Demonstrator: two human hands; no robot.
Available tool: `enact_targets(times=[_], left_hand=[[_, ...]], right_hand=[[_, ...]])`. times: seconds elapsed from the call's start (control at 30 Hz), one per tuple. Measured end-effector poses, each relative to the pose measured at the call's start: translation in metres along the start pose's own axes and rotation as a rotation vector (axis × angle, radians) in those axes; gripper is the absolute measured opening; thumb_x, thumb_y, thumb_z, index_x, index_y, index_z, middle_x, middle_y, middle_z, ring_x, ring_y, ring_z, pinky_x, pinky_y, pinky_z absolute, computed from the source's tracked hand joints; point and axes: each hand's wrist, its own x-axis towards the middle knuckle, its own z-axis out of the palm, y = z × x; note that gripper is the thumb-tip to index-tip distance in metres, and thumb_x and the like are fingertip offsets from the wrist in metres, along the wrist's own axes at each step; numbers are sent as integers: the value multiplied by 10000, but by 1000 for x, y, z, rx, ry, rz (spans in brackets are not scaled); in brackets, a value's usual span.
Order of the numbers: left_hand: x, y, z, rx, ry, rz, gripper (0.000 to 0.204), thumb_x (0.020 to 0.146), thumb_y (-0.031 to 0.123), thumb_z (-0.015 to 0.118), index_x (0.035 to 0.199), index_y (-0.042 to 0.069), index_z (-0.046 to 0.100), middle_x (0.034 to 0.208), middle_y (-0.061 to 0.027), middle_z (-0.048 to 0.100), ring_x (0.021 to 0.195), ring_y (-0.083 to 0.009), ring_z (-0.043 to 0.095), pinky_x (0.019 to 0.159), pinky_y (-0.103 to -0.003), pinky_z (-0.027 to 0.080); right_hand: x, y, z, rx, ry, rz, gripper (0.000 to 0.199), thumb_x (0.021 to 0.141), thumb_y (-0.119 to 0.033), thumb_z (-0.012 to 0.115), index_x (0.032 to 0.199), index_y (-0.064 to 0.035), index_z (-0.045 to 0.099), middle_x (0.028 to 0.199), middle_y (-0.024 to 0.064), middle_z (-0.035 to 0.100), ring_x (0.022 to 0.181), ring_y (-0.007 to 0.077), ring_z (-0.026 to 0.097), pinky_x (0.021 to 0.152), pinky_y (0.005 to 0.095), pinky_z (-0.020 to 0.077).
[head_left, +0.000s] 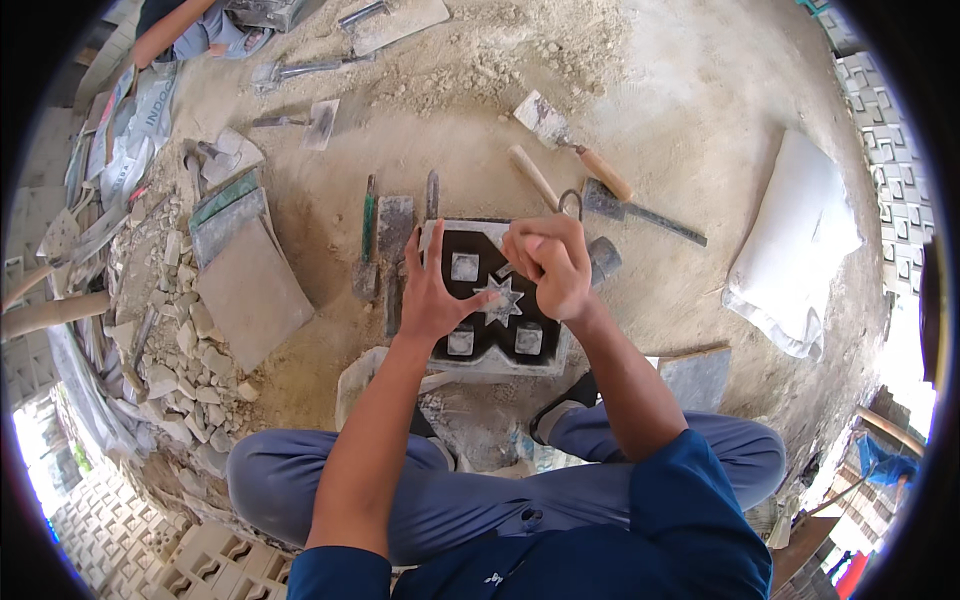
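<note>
In front of me lies a square mould with a pale grey frame. Its dark inside carries a pale star at the centre and light square blocks around it. My left hand is spread over the mould's left side, its thumb reaching to the star. My right hand is closed above the right side. From under its fingers a small, flat metal tip points at the dark area; most of that tool is hidden in the fist. A metal ring shows just beyond the knuckles; whether it belongs to the tool, I cannot tell.
Beyond the mould lie a wooden-handled trowel, a dark-headed hammer and a green-handled tool. Flat slabs and rubble are at left. A white sack lies right. Another person sits far left.
</note>
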Motion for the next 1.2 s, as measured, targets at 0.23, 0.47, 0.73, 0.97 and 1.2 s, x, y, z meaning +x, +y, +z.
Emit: enact_targets(times=[0.23,0.47,0.73,0.97,1.2], left_hand=[[3,1,3,16,10,24,1368,608,631,939,1676,206,196,1587,-301,258,1428,-521,415,1045,-578,528],[-1,4,4,1,-14,1,1372,605,640,935,1678,208,197,1609,-298,242,1450,-516,399,1052,-574,525],[1,0,1,19,0,5,1370,608,664,920,1678,216,193,1604,-292,244,1447,-506,405,1054,-578,525],[-2,-3,-1,-1,19,22,1361,613,660,918,1677,208,201,1600,-294,256,1419,-508,437,1029,-570,542],[1,-2,3,-4,-16,-7,1370,613,681,907,1681,215,188,1593,-293,264,1409,-513,454,1011,-576,552]], right_hand=[[-11,2,-6,-167,-7,-50,299,868,-145,418,615,2,355,539,29,343,514,138,300,502,345,264],[-18,4,-16,-194,-77,-56,408,905,-204,454,562,-27,323,531,20,321,499,144,308,532,325,287],[-10,0,-11,-324,-80,-147,333,907,-193,447,641,3,405,558,45,341,514,151,350,483,340,289],[-2,7,-2,-319,-6,-260,291,855,-156,430,621,14,407,540,56,414,493,149,354,476,323,295],[-1,6,-1,-181,-45,-82,285,851,-187,471,659,3,379,541,65,338,500,152,314,480,339,282]])
